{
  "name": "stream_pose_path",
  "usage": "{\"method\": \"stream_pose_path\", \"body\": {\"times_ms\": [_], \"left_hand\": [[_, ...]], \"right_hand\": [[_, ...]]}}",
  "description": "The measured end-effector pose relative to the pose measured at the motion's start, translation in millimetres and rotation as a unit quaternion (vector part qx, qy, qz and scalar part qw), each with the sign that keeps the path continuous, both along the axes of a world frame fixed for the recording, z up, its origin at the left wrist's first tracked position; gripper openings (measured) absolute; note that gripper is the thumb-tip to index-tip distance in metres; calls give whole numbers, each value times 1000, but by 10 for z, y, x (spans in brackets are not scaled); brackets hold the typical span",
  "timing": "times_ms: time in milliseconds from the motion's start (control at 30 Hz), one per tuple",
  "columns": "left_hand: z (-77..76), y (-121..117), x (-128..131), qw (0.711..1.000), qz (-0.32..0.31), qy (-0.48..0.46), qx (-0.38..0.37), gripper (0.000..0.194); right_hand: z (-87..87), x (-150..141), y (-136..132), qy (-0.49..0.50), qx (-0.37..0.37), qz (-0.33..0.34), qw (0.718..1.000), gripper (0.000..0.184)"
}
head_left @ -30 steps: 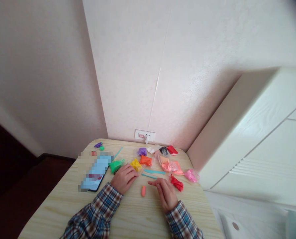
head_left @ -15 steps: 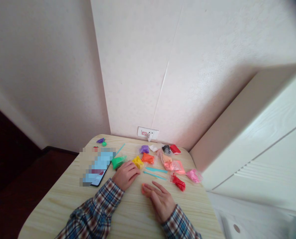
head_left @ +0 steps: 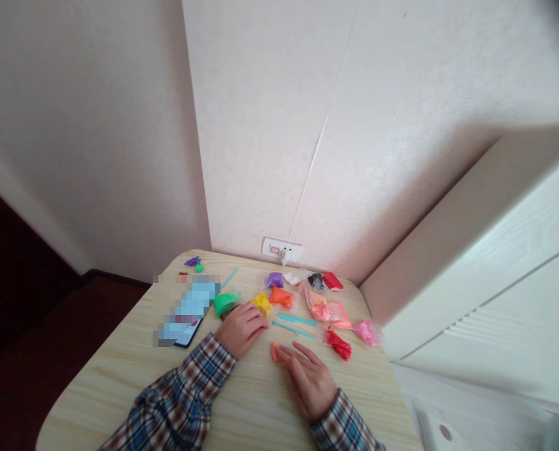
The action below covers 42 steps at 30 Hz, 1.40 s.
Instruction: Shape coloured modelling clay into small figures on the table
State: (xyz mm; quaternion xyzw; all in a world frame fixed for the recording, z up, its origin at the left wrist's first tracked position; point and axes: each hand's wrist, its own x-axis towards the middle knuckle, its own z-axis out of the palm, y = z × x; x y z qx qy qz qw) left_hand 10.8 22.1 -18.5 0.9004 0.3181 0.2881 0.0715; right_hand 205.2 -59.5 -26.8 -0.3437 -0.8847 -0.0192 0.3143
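Note:
My right hand (head_left: 310,385) is low over the front middle of the table, its fingertips and thumb on a small piece of orange clay (head_left: 274,351). The other fingers of that hand stretch forward. My left hand (head_left: 242,329) lies palm down on the table, fingers lightly bent and side by side, holding nothing that shows. Just beyond it are a yellow clay bag (head_left: 262,304) and a green clay bag (head_left: 226,303). A dark thing (head_left: 229,312) shows partly behind its knuckles. Two flat light-blue modelling tools (head_left: 294,329) lie between the hands and the bags.
Orange (head_left: 280,297), purple (head_left: 275,280), pink (head_left: 367,332) and red (head_left: 339,344) clay bags lie toward the back and right. A phone (head_left: 189,313), partly blurred, lies left. Small purple and green clay shapes (head_left: 195,263) sit at the back-left corner. A wall socket (head_left: 282,249) holds a plug.
My right hand has shifted slightly and the orange piece now looks narrower and more upright under its fingertips. The left hand stays on the table. The whole view has shifted a little.

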Motion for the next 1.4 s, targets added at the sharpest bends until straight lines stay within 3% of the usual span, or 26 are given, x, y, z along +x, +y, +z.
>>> {"method": "stream_pose_path", "body": {"times_ms": [900, 1300, 1400], "left_hand": [[-51, 14, 26, 1000, -7, -8, 3, 16], [6, 22, 25, 999, -5, 53, -2, 10], [-14, 39, 24, 998, -11, 54, -1, 9]], "right_hand": [[42, -100, -22, 21, -8, -43, 999, 42], [38, -167, -26, 60, -3, -50, 997, 26], [66, -141, -15, 127, -37, -67, 989, 20]]}}
